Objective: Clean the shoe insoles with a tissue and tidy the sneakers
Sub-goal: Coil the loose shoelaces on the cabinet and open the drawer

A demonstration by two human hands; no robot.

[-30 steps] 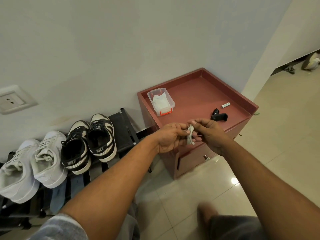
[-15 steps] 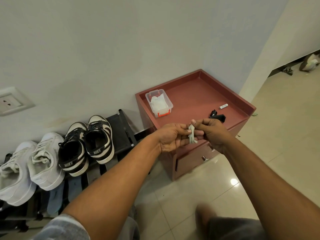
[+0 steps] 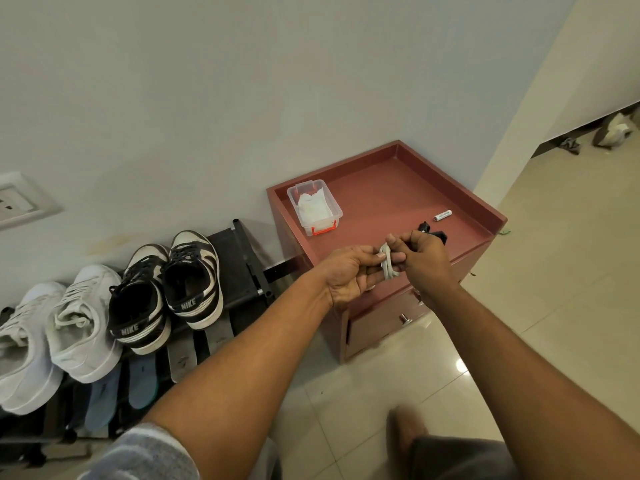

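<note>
Both hands meet over the front edge of the red cabinet. My left hand and my right hand pinch a small folded, greyish tissue between their fingers. A clear plastic box with white tissues and an orange latch stands at the cabinet's back left. On the black shoe rack sit a black-and-white Nike pair and a white pair of sneakers. Blue and grey insoles lie on the lower rack level under the shoes.
A small white tube and a black object lie on the cabinet top behind my right hand. A wall socket is at far left. Glossy tiled floor spreads to the right; my knee is below.
My hands have stayed together over the cabinet's front edge, working the tissue between the fingers. The view has shifted slightly; the shoes stay put.
</note>
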